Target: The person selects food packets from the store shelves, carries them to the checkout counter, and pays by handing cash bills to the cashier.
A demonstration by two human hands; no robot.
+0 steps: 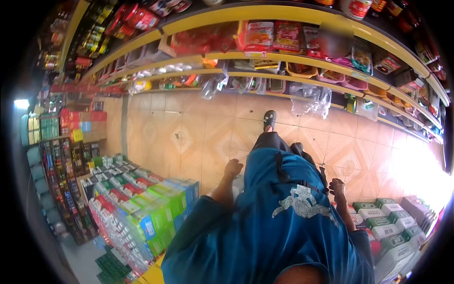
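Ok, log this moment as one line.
scene: shop aisle, tiled floor | left hand: fisted, near stacked cartons | right hand: hanging, grip unclear | ahead: stocked shelves

1. The setting was a small grocery shop, seen along a narrow aisle with a patterned tile floor (198, 137).
2. Long yellow-edged shelves (283, 16) carried packaged snacks (260, 35), hanging plastic bags (312, 99) and red jars (137, 19).
3. Stacked cartons of boxed goods (142, 208) lined one side; more green-and-white boxes (388, 222) sat opposite.
4. A rack of bottles (66, 175) stood beside the cartons.
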